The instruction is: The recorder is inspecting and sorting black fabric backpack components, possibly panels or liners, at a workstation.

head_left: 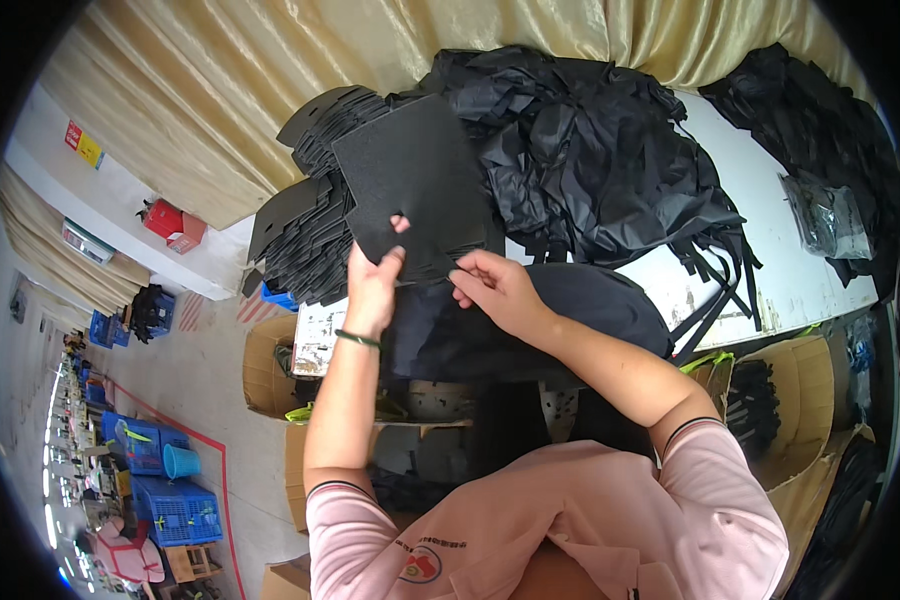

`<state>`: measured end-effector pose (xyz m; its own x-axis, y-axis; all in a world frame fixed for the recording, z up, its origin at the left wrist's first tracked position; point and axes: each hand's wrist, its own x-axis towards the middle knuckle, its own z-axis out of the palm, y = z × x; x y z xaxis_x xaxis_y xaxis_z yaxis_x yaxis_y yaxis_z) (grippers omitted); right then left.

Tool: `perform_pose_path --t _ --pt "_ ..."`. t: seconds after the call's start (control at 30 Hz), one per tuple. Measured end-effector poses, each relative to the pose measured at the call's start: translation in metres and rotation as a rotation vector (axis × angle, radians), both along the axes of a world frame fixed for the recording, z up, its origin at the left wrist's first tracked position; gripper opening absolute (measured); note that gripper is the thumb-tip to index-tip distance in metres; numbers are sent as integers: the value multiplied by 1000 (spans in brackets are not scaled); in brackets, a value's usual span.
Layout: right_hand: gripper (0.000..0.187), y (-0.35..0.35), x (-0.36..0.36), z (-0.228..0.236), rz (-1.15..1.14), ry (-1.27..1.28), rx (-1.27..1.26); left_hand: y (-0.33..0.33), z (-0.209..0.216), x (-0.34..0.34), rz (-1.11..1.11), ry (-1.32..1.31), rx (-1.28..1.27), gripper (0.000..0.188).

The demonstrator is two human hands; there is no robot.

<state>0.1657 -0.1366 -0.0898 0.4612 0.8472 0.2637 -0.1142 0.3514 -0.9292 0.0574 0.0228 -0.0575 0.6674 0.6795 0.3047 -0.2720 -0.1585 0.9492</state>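
A thin black panel (410, 165) with a small hole is held up over the table. My left hand (373, 275) grips its lower left edge, thumb on the front, and a fingertip shows through the hole. At the lower right corner my right hand (500, 293) pinches the panel between thumb and fingers. Stacks of similar black panels (305, 235) lie fanned out to the left and behind it. Below my hands a dark fabric bag (580, 315) lies along the near table edge; the panel and my arms hide part of it.
Crumpled black bags with straps (590, 165) are heaped on the white table (650, 270). More black fabric (810, 130) and a clear plastic packet (825, 215) sit at the right. Cardboard boxes (790, 390) stand below the table edge. Blue crates (175, 510) are on the floor at left.
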Motion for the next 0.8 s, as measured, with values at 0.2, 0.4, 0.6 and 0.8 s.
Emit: perform_pose_path --t 0.2,0.4,0.6,0.8 --pt "13 -2 -6 23 32 11 12 -52 -10 -23 -132 -113 -135 41" --pt "33 -22 7 22 44 -369 53 -65 11 -26 -78 105 810 52" --pt "74 -91 64 60 692 44 17 -53 42 -38 139 263 1481 68" --pt "36 -109 48 60 60 163 -189 -56 48 -62 -295 151 853 85"
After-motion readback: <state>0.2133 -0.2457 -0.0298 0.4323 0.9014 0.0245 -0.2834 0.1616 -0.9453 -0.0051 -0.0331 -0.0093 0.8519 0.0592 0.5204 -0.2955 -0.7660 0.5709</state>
